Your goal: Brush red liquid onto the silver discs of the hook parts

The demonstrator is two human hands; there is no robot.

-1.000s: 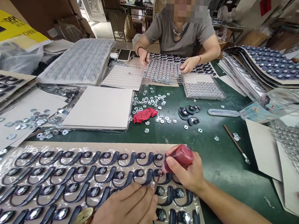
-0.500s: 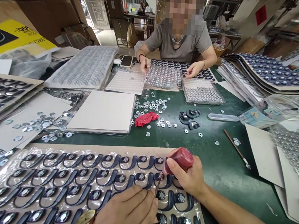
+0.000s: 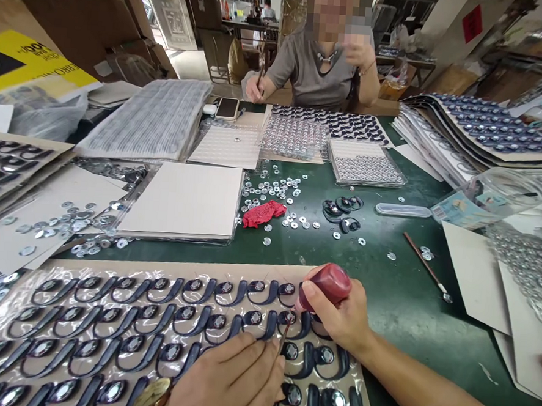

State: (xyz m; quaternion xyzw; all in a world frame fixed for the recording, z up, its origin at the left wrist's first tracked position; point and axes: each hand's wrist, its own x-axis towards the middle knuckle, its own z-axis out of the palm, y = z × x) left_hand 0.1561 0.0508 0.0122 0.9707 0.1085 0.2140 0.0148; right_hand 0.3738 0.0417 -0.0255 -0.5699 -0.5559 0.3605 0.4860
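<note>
My right hand (image 3: 349, 318) is wrapped round a red, soft-looking bottle (image 3: 328, 286). Its narrow end points down and left, close to a dark band with a round silver-centred head (image 3: 288, 318). My left hand (image 3: 237, 372) lies low over the sheet, a thin brown pointed stick (image 3: 284, 337) coming out by its fingers. The stick's tip is at that same round head; whether it touches cannot be made out. Under both hands, rows of such bands sit beneath clear film on a beige card sheet (image 3: 124, 266). A gold wristwatch (image 3: 151, 396) is on my left wrist.
Loose metal discs (image 3: 278, 188) and a red cloth piece (image 3: 263, 214) lie mid-table. White card (image 3: 182, 200) is stacked at left. Another brown stick (image 3: 421, 258) lies at right, near a clear plastic case (image 3: 403, 210). Across the table sits a person (image 3: 325, 71) holding a stick.
My hands stay almost in place, bottle and stick still at the same round head. The person opposite has lifted both hands off the trays, one up near the face. The view has shifted slightly.
</note>
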